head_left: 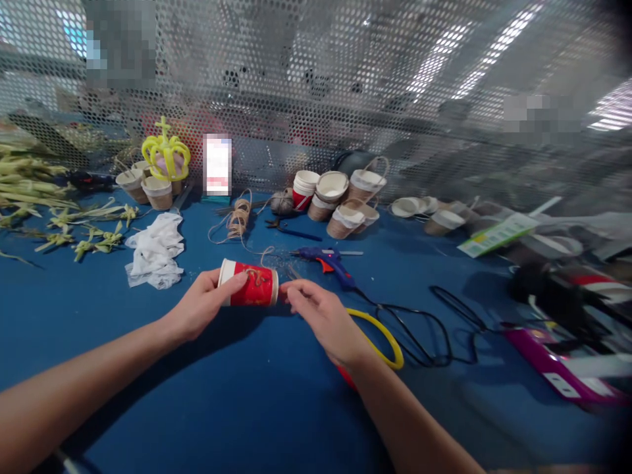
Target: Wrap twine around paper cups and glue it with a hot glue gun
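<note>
While my left hand clasps a red-and-white cylindrical paper cup sideways above the blue tabletop, toward eleven o'clock, my right hand curls at its three o'clock end; whether those fingers grip anything, I cannot tell.

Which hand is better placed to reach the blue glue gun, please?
The right hand seems better placed: it is nearer to the blue glue gun. The left hand is farther away and grips the red-and-white cup; whether the right one touches it too is unclear.
</note>
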A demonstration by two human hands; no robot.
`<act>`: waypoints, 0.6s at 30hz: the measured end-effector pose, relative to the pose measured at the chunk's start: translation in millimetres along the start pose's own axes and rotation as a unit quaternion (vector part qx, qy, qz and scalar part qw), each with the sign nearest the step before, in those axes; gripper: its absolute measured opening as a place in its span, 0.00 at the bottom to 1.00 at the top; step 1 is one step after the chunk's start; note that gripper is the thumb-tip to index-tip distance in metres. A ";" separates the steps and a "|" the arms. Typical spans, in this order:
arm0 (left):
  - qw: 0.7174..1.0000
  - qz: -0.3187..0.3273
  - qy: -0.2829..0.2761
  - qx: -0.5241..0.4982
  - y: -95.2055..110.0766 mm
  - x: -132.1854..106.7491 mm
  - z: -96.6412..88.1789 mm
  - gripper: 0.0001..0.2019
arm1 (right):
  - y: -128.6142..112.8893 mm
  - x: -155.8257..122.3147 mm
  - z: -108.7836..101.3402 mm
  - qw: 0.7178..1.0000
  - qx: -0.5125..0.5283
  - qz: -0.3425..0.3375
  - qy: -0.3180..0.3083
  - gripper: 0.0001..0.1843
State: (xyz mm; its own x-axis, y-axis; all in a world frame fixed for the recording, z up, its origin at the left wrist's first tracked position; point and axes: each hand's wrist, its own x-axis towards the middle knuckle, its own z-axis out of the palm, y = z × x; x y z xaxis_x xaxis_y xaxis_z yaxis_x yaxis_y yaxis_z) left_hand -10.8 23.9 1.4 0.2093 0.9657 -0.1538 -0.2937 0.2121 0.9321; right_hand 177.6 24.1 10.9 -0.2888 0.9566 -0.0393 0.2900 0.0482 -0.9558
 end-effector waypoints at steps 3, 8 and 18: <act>0.994 0.046 -0.031 0.099 3.3 -4.1 0.1 0.09 | 1.3 0.2 3.3 0.995 0.095 0.025 -0.006 0.13; 0.973 0.012 -0.121 0.195 14.2 -7.2 -6.0 0.06 | 3.1 -0.6 2.9 0.993 0.111 0.021 -0.023 0.11; 0.979 -0.172 -0.093 -0.059 22.7 2.6 -13.1 0.19 | -15.3 -14.8 5.2 0.941 -0.188 -0.276 -0.063 0.07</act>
State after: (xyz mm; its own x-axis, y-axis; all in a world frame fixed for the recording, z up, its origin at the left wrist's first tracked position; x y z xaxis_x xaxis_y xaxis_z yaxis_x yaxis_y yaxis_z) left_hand -29.2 33.2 17.8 0.4782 0.7919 -0.3798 -0.2797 0.5472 0.7889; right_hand 172.7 7.7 24.6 -0.5889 0.7157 0.3754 0.3590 0.6478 -0.6719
